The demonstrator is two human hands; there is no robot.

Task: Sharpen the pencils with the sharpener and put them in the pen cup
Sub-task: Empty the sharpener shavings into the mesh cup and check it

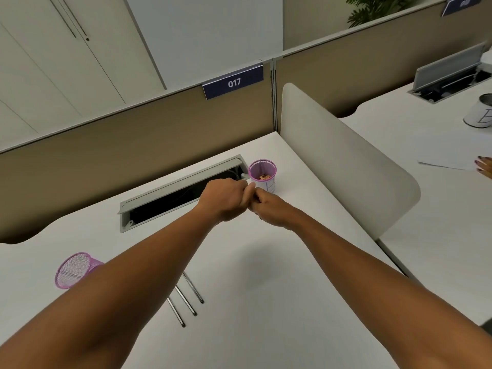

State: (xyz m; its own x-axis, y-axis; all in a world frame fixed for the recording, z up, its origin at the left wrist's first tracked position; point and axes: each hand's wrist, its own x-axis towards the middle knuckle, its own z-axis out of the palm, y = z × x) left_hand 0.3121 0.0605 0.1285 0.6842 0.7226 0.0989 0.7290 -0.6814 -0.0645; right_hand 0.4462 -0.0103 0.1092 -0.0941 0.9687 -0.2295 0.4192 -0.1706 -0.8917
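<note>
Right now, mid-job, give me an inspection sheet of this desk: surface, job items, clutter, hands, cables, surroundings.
Surface: white desk, bare apart from the job's things.
Job's things: three pencils lie side by side, partly under the left forearm; a purple mesh cup stands upright with shavings inside; a second mesh cup is tipped over.
Sharpener: hidden, cannot tell.
Clutter: nothing seen.
Hands: left hand and right hand are closed and touching, in front of the upright cup.
Cables: dark inside the open cable tray, none made out.
Surroundings: partition with sign 017; neighbouring desk with another person's hand.
</note>
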